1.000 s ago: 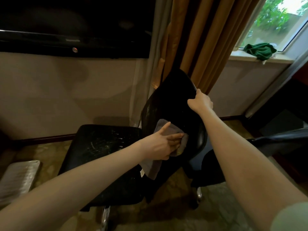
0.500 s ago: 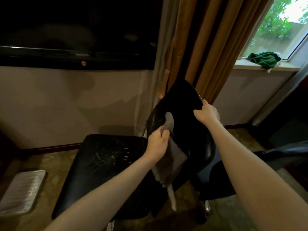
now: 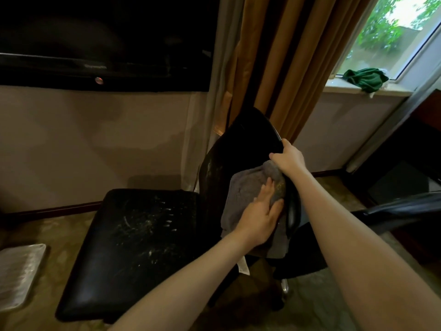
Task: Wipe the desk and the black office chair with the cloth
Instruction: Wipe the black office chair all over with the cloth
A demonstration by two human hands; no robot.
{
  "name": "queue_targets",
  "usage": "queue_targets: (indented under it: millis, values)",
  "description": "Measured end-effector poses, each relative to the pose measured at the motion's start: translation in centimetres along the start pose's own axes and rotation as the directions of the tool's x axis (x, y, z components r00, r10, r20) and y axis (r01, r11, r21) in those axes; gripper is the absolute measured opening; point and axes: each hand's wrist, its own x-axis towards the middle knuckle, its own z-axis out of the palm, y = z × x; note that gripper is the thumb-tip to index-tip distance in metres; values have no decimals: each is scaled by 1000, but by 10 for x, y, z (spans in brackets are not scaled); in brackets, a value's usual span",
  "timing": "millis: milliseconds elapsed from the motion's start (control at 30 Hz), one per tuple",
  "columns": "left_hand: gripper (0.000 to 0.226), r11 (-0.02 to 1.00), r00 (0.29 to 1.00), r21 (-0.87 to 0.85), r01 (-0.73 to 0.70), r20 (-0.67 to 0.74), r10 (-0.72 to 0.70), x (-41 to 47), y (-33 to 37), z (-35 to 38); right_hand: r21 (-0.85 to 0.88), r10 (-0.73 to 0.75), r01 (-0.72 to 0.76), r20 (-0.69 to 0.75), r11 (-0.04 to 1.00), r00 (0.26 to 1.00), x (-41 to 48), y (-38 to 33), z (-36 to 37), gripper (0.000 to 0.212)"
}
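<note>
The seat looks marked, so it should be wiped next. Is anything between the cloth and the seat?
Nothing visible. The left hand presses the cloth flat on the backrest, right beside the seat, which bears only pale marks. The right hand grips the backrest's edge, off that path.

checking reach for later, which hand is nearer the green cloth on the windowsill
Right. The right hand grips the edge of the chair back, below and left of the green cloth; the left hand lies lower, pressing the grey cloth against it.
</note>
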Motion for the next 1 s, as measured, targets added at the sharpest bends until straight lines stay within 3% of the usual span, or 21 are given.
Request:
queue_targets:
  millis: [233, 367, 500, 600, 833, 1000]
  values:
    - [54, 973, 998, 223, 55, -3, -56, -32, -41, -1, 15, 13, -13, -9, 1000, 1000, -2, 0, 0, 67]
    - [53, 986, 995, 150, 78, -70, -68, -29, -42, 6, -20, 3, -3, -8, 1000, 1000, -3, -2, 0, 67]
    - [50, 957, 942, -115, 266, -178, -283, -29, -68, -2, -6, -3, 3, -10, 1000, 1000, -7, -2, -1, 67]
    - [45, 932, 922, -136, 336, -153, -354, -30, -87, -10, 19, -15, 15, -15, 1000, 1000, -6, 1, 0, 67]
    - [44, 952, 929, -130, 275, -218, -299, -20, -89, -17, -14, -19, 18, -15, 1000, 1000, -2, -6, -2, 68]
    - [46, 981, 953, -166, 98, -267, -141, -12, -48, -10, -20, -16, 15, -31, 1000, 999, -4, -4, 1, 68]
